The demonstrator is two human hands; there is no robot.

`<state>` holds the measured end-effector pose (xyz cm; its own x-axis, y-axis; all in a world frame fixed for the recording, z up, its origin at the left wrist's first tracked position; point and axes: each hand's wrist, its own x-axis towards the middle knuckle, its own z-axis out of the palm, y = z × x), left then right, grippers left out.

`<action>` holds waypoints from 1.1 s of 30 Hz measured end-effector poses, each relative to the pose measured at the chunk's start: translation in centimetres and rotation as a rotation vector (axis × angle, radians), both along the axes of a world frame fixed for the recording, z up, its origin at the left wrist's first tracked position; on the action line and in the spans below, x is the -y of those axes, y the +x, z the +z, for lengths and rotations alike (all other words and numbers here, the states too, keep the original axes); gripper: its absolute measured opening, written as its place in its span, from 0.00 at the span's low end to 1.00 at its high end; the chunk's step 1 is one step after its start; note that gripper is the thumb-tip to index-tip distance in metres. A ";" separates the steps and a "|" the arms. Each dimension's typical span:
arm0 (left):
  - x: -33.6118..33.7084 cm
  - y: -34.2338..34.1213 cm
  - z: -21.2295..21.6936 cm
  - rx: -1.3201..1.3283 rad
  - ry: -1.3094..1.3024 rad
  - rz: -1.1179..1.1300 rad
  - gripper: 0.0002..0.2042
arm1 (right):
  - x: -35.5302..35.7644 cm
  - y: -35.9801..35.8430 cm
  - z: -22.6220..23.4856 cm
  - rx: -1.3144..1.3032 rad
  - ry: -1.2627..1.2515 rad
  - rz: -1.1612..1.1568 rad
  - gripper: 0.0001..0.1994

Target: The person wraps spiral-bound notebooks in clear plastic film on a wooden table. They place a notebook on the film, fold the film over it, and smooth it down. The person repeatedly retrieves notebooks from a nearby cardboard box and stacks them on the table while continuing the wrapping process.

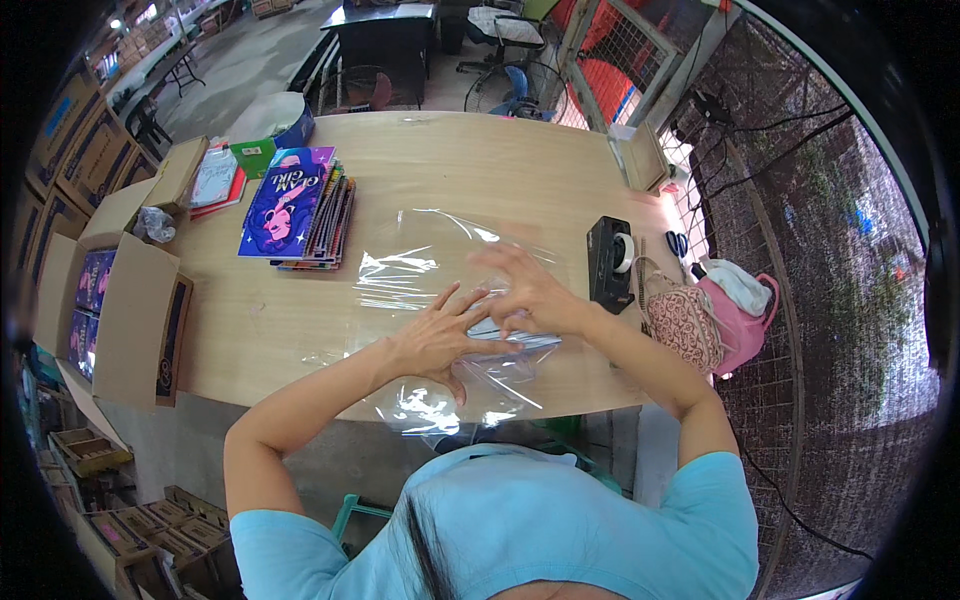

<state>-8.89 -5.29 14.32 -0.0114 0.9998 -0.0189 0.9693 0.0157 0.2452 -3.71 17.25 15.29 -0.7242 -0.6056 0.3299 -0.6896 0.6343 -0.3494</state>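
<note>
A sheet of clear plastic film (pixel 395 275) lies on the table before me, its shiny folds hanging a little over the near edge. My left hand (pixel 435 338) rests on the film with its fingers spread. Close by on the right, my right hand (pixel 540 296) is over the film, fingers bent but apart and slightly blurred. Partly covered by my hands, a pale, striped flat thing (pixel 535 341) shows at the film; I cannot make out its kind.
Left of the film stands a stack of notebooks (pixel 288 205) with purple-blue covers. An open carton (pixel 140 310) holds packed purple items at the left edge. To the right are a black tape dispenser (pixel 606 265), scissors (pixel 678 245), a patterned pouch (pixel 685 325) and a pink bag (pixel 735 325).
</note>
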 end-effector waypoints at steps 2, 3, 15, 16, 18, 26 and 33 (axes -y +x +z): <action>-0.1 0.1 0.2 -0.033 0.004 0.023 0.53 | 0.3 1.0 -2.5 0.160 -0.303 -0.204 0.33; -0.1 0.0 0.3 -0.065 0.036 0.017 0.52 | 0.2 1.3 -3.6 0.238 -0.452 -0.305 0.41; 1.4 1.3 -3.5 -0.104 0.360 0.201 0.36 | 0.0 -0.5 -4.1 0.422 -0.136 -0.561 0.60; 1.5 1.2 -3.5 -0.121 0.352 0.183 0.36 | -0.1 -1.0 -4.5 0.499 -0.165 -0.585 0.58; 1.3 1.0 -3.1 -0.182 0.296 0.154 0.36 | -0.5 -2.3 -5.1 0.653 -0.226 -0.636 0.54; 1.4 0.9 -1.6 -0.079 0.149 0.201 0.38 | -10.4 4.1 -8.4 0.058 -0.916 -1.273 0.19; 0.3 0.0 -2.5 -0.045 0.177 0.165 0.42 | -23.8 8.8 -17.9 0.431 -1.036 -1.640 0.13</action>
